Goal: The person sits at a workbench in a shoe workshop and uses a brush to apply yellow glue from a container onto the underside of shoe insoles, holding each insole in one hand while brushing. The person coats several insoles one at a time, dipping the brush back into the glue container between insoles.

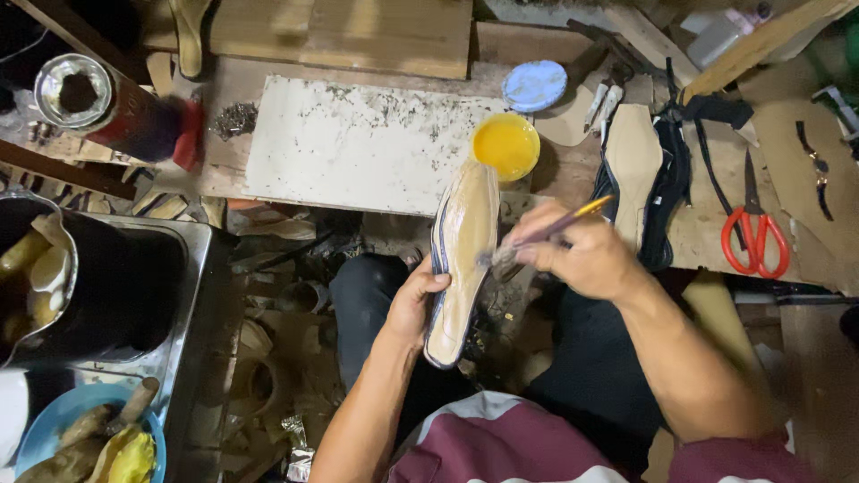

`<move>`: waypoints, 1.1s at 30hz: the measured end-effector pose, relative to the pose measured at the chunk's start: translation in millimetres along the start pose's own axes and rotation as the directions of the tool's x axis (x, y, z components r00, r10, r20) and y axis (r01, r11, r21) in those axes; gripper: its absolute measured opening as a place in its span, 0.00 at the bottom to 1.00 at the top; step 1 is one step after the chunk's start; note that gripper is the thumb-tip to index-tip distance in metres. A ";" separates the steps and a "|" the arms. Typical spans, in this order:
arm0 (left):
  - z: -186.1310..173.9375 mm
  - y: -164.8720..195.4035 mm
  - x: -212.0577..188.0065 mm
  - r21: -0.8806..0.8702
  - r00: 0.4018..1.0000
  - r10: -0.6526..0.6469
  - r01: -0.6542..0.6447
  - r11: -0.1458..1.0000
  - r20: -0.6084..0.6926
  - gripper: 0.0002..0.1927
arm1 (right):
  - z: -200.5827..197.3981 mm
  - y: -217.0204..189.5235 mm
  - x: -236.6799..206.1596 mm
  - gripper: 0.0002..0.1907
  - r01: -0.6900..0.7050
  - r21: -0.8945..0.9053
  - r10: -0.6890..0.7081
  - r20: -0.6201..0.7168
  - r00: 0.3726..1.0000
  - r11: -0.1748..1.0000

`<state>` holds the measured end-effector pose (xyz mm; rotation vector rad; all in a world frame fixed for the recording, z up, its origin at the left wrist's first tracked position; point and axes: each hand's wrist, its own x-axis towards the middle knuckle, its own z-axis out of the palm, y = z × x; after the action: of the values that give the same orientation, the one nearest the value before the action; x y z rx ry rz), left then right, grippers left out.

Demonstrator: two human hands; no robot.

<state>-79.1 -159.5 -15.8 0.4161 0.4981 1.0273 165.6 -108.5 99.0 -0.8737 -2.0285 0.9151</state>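
Right now the left hand (pixel 410 304) grips a shoe sole (pixel 463 259) from the side, fingers curled around its edge and thumb on the rim, holding it upright-tilted over the lap with its glossy inner face turned up. At about three o'clock from it, the right hand (pixel 577 255) pinches a thin brush (pixel 546 234), fingers closed on the handle, the bristles touching the sole's middle. A yellow glue pot (pixel 506 145) sits on the workbench at twelve o'clock from the sole, just beside its toe end, with a blue lid (pixel 534 85) further up. Red-handled scissors (pixel 756 237) lie well apart at three o'clock, and another sole (pixel 633 165) rests near the right hand on dark straps.

As a judgement: the sole's toe is very close to the open pot, so a tilt of the left hand could knock it and spill glue across the white board (pixel 358 143). Wet adhesive near the thumb could also smear onto the fingers or drip onto the dark trousers below.
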 end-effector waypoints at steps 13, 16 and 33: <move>13.6 9.9 22.9 0.034 0.986 0.115 -0.112 0.993 -0.117 0.33 | 26.5 -19.6 -12.0 0.13 0.050 -0.166 -0.066 -0.094 0.993 0.985; 13.5 11.8 30.5 0.047 0.979 0.144 -0.139 0.989 -0.141 0.32 | 33.3 -21.8 -14.0 0.15 0.272 -0.282 -0.291 -0.026 0.956 0.920; 9.3 7.2 42.9 0.173 0.931 0.211 -0.164 0.971 -0.299 0.28 | 46.8 -44.6 -11.8 0.07 0.406 -0.384 -0.319 0.272 0.908 0.829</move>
<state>-60.7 -119.2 -12.8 0.4366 0.8372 1.2570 120.8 -155.5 108.8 -0.5925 -2.5167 0.3456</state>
